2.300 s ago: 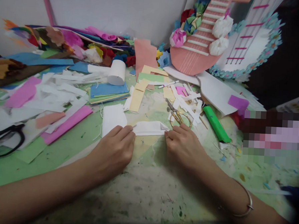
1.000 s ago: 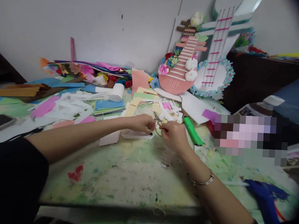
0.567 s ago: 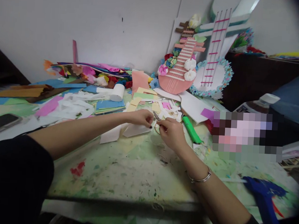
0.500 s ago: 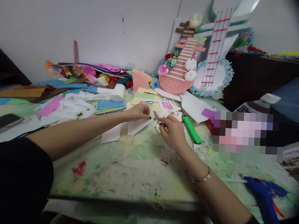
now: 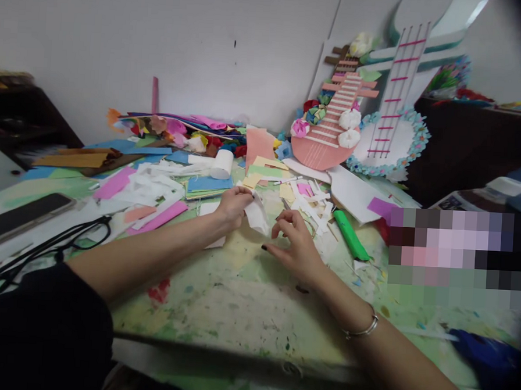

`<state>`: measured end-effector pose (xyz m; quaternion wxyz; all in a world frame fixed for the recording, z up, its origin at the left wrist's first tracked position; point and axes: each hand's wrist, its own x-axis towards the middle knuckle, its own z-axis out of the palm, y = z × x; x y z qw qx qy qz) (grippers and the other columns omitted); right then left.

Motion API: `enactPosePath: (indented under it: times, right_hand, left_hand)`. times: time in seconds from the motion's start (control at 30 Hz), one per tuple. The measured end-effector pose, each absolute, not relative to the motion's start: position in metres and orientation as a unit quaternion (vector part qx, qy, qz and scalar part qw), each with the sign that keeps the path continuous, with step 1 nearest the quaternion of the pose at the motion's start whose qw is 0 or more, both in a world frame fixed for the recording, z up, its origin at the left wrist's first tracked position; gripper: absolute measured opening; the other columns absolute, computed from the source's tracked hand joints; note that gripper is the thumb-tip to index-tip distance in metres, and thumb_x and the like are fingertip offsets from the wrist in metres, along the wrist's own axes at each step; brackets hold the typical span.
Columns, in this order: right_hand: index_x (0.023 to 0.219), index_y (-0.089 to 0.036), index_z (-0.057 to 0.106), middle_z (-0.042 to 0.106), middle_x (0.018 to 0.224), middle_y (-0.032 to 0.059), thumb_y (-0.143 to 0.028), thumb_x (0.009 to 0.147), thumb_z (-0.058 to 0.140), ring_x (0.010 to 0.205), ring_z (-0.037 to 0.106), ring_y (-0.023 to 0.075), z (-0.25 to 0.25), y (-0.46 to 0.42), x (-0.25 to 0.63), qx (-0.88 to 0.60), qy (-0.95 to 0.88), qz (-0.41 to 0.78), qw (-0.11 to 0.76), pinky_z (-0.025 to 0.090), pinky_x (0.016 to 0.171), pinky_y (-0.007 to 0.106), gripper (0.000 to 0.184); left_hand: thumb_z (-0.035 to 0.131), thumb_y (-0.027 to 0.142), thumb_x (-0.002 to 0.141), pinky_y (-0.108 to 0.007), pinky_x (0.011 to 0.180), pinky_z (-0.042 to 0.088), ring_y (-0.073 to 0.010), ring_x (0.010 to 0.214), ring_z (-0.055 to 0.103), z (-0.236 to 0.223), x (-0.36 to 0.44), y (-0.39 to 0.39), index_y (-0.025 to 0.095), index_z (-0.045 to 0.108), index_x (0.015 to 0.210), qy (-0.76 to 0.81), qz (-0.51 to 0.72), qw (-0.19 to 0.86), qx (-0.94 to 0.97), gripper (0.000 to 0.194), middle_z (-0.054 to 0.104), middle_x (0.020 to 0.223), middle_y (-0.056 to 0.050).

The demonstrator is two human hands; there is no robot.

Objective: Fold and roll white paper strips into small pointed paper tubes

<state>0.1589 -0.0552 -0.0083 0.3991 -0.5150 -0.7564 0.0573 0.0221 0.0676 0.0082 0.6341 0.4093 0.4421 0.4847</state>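
My left hand [image 5: 235,207] is closed on a folded piece of white crepe-like paper [image 5: 258,216], gripping its upper left end between thumb and fingers. The paper hangs tilted above the table, its lower right corner pointing towards my right hand [image 5: 295,243]. That hand is open, thumb and fingers apart, just right of the paper and apart from it. Scissors [image 5: 286,204] lie behind my right hand and are mostly hidden by it. A white sheet [image 5: 215,243] lies under my left wrist, partly covered.
Left are paper scraps [image 5: 150,183], a coloured paper stack [image 5: 208,185], eyeglasses [image 5: 88,232] and a phone [image 5: 23,220]. A white roll [image 5: 222,164] stands behind. A green roll [image 5: 351,236] lies right. Decorated paper instruments [image 5: 326,146] lean on the wall. A blue glue gun [image 5: 488,352] is at right.
Both hands first held the paper's ends flat on the table. My left hand has lifted and tilted the paper; my right hand has let go and spread its fingers. The view has shifted.
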Motion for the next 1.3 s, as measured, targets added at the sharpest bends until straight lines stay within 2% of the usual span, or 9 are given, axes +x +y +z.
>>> enactPosePath:
  times: [0.1, 0.3, 0.53, 0.7, 0.87, 0.97, 1.07, 1.17, 1.3]
  right_hand:
    - [0.083, -0.020, 0.050, 0.043, 0.113, 0.0091, -0.012, 0.076, 0.065, 0.103, 0.050, 0.0211, -0.010, -0.057, 0.155, -0.508, -0.759, 0.032, 0.405, 0.046, 0.091, 0.041, 0.019]
    - [0.088, -0.019, 0.050, 0.037, 0.123, 0.0137, -0.003, 0.071, 0.059, 0.113, 0.046, 0.0267, -0.017, -0.051, 0.163, -0.557, -0.732, -0.026, 0.392, 0.045, 0.091, 0.045, 0.025]
    - [0.082, -0.018, 0.052, 0.048, 0.108, 0.0106, -0.002, 0.076, 0.051, 0.087, 0.055, 0.0180, -0.013, -0.048, 0.170, -0.531, -0.729, -0.071, 0.427, 0.048, 0.076, 0.034, 0.017]
    - [0.079, -0.019, 0.055, 0.051, 0.102, 0.0086, -0.002, 0.074, 0.055, 0.090, 0.055, 0.0205, -0.016, -0.043, 0.179, -0.528, -0.724, -0.056, 0.441, 0.047, 0.080, 0.036, 0.018]
    - [0.085, -0.020, 0.055, 0.055, 0.097, 0.0078, -0.003, 0.073, 0.056, 0.091, 0.057, 0.0219, -0.020, -0.037, 0.185, -0.544, -0.720, 0.016, 0.430, 0.049, 0.080, 0.036, 0.021]
    - [0.090, -0.020, 0.054, 0.055, 0.101, 0.0093, -0.005, 0.073, 0.056, 0.097, 0.056, 0.0243, -0.020, -0.037, 0.183, -0.539, -0.744, 0.036, 0.393, 0.049, 0.084, 0.040, 0.023]
    - [0.095, -0.019, 0.055, 0.055, 0.107, 0.0114, -0.001, 0.070, 0.053, 0.106, 0.053, 0.0263, -0.019, -0.039, 0.179, -0.527, -0.771, 0.037, 0.355, 0.047, 0.090, 0.043, 0.032]
    - [0.098, -0.019, 0.056, 0.054, 0.109, 0.0121, 0.003, 0.069, 0.050, 0.108, 0.052, 0.0257, -0.018, -0.041, 0.175, -0.514, -0.792, 0.024, 0.328, 0.046, 0.091, 0.043, 0.037]
    - [0.095, -0.019, 0.057, 0.054, 0.109, 0.0113, 0.005, 0.072, 0.047, 0.106, 0.051, 0.0244, -0.019, -0.043, 0.171, -0.500, -0.807, -0.007, 0.315, 0.047, 0.087, 0.042, 0.035]
  left_hand:
    - [0.057, 0.001, 0.057, -0.023, 0.059, 0.047, -0.0100, 0.055, 0.057, 0.013, 0.029, 0.062, 0.015, 0.053, 0.068, 0.430, 0.494, 0.650, 0.387, 0.018, 0.055, 0.061, 0.004]
    - [0.053, 0.000, 0.058, -0.024, 0.062, 0.050, -0.0110, 0.062, 0.057, 0.019, 0.036, 0.046, 0.013, 0.055, 0.069, 0.407, 0.501, 0.677, 0.353, 0.016, 0.057, 0.066, 0.000]
    - [0.050, -0.003, 0.056, -0.027, 0.070, 0.055, -0.0133, 0.075, 0.061, 0.018, 0.021, 0.039, 0.011, 0.057, 0.076, 0.403, 0.471, 0.693, 0.368, 0.026, 0.059, 0.084, -0.006]
    - [0.047, -0.007, 0.049, -0.030, 0.079, 0.056, -0.0160, 0.081, 0.066, 0.009, -0.001, 0.035, 0.009, 0.062, 0.087, 0.412, 0.422, 0.694, 0.413, 0.045, 0.065, 0.088, -0.008]
    - [0.051, -0.007, 0.047, -0.030, 0.090, 0.052, -0.0193, 0.091, 0.068, 0.000, -0.029, 0.029, 0.009, 0.068, 0.090, 0.416, 0.361, 0.680, 0.483, 0.049, 0.072, 0.093, -0.008]
    - [0.054, -0.001, 0.053, -0.035, 0.091, 0.053, -0.0203, 0.090, 0.069, -0.007, -0.044, 0.027, 0.012, 0.070, 0.097, 0.415, 0.324, 0.603, 0.599, 0.049, 0.074, 0.093, -0.006]
    - [0.060, 0.012, 0.064, -0.038, 0.089, 0.055, -0.0211, 0.089, 0.070, -0.014, -0.053, 0.029, 0.014, 0.072, 0.098, 0.402, 0.316, 0.494, 0.703, 0.035, 0.074, 0.099, -0.008]
    - [0.064, 0.024, 0.072, -0.038, 0.088, 0.056, -0.0218, 0.091, 0.069, -0.020, -0.058, 0.031, 0.015, 0.074, 0.094, 0.382, 0.332, 0.397, 0.766, 0.026, 0.074, 0.100, -0.007]
    - [0.064, 0.029, 0.077, -0.037, 0.080, 0.057, -0.0215, 0.087, 0.069, -0.025, -0.062, 0.036, 0.016, 0.075, 0.091, 0.366, 0.349, 0.296, 0.810, 0.022, 0.075, 0.094, -0.007]
